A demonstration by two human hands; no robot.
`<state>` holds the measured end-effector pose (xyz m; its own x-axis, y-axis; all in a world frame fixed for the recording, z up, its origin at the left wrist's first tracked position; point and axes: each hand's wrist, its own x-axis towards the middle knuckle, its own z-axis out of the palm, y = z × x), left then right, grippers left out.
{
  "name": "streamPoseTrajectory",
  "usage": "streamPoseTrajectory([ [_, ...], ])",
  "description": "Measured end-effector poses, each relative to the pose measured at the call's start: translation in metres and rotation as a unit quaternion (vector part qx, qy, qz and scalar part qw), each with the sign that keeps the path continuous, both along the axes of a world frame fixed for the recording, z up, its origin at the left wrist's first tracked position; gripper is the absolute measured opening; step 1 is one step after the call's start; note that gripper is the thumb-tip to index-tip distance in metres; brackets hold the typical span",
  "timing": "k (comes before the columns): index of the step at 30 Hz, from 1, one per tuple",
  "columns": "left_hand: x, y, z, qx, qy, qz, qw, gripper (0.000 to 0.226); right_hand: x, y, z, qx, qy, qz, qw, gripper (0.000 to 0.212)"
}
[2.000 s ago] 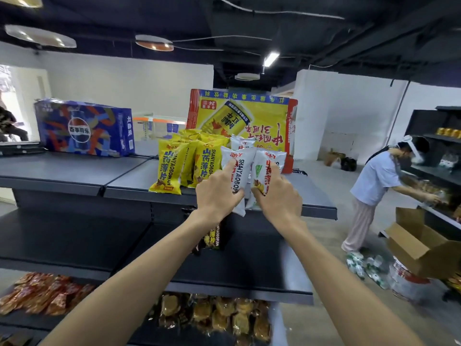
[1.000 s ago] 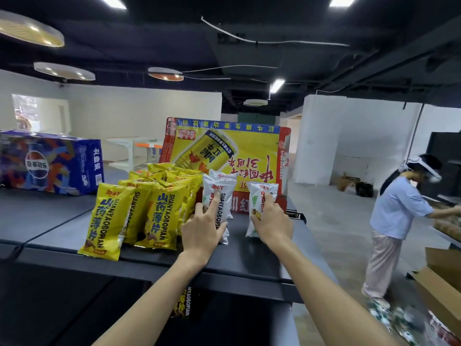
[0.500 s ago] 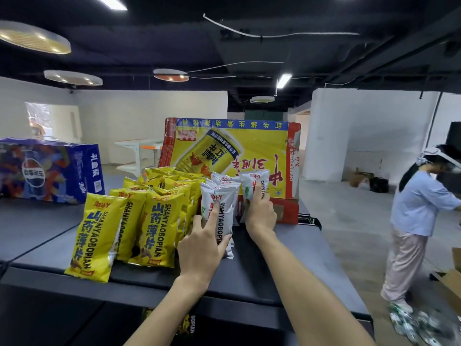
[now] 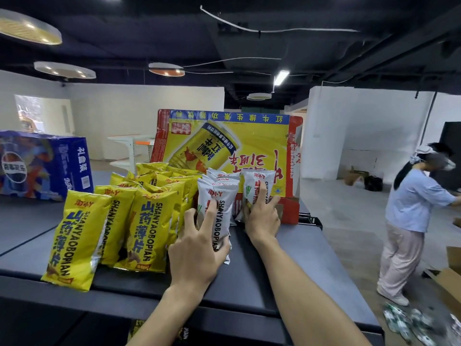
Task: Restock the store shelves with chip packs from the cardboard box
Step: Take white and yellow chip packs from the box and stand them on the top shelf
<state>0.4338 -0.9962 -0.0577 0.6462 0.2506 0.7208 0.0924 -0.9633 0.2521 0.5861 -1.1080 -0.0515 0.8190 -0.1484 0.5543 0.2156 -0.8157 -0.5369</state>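
Observation:
Several white chip packs stand in a row on the dark top shelf (image 4: 287,260). My left hand (image 4: 197,248) grips the front white chip pack (image 4: 219,208) from its left side. Farther back, my right hand (image 4: 262,218) is closed on the rear white chip pack (image 4: 257,181), which leans against the yellow drinks carton. To the left, several yellow chip packs (image 4: 99,226) stand in rows on the same shelf. Only a corner of the cardboard box (image 4: 449,278) shows at the right edge.
A yellow and red drinks carton (image 4: 229,146) stands behind the packs. A blue cola carton (image 4: 42,163) sits at the far left. A person in a light blue top (image 4: 409,221) works at the right aisle, with packs scattered on the floor (image 4: 411,323).
The white packs went from held above the shelf edge to standing on the shelf. My right hand pushed its pack back toward the yellow carton; my left stays on the front pack.

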Motion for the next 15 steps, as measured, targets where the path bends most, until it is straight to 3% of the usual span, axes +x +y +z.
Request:
streamPoseTrajectory([
  [6, -0.003, -0.002, 0.004, 0.012, -0.012, -0.005, 1.000, 0.076, -0.005, -0.003, 0.003, 0.023, 0.009, 0.018, 1.000, 0.085],
  [15, 0.000, 0.002, 0.002, 0.049, -0.048, -0.011, 0.998, 0.068, -0.020, -0.005, 0.000, 0.041, -0.002, 0.034, 0.999, 0.082],
])
